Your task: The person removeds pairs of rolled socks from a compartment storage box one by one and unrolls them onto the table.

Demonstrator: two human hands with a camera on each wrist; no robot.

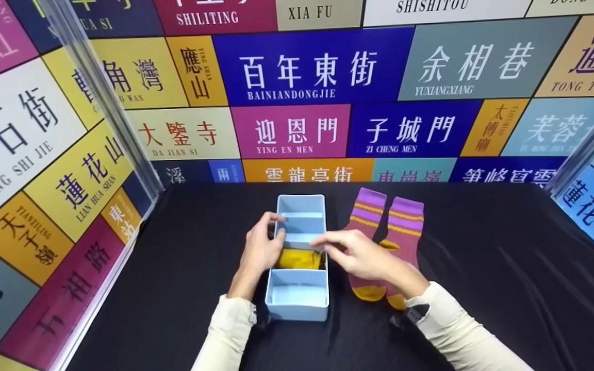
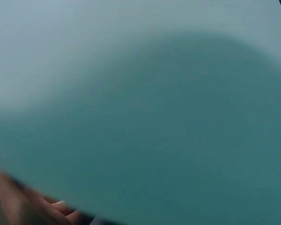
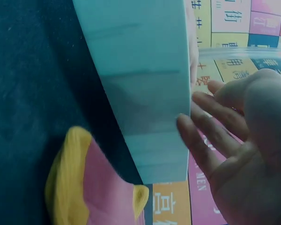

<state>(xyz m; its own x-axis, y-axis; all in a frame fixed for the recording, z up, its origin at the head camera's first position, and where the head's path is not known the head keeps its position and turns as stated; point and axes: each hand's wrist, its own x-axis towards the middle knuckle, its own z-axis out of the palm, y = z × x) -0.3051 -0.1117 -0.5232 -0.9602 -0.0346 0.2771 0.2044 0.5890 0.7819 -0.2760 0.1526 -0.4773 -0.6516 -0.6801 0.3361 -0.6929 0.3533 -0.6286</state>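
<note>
A long light-blue storage box (image 1: 297,310) with several compartments stands on the black cloth. Folded mustard-yellow fabric (image 1: 299,259) lies in one compartment, just behind the front one. My left hand (image 1: 263,245) holds the box's left wall, its fingertips over the rim. In the left wrist view the box's blurred side (image 2: 168,131) fills nearly everything. Over the right rim, beside the yellow fabric, reaches my right hand (image 1: 361,252). The right wrist view shows that hand's fingers (image 3: 210,159) loosely extended, fingertips right at the rim, holding nothing visible.
A pair of pink-purple socks (image 1: 405,224) with yellow stripes, heels and toes lies flat right of the box, partly under the right forearm. Walls of coloured signs (image 1: 312,67) rise behind and at both sides. Black cloth (image 1: 482,268) covers the table.
</note>
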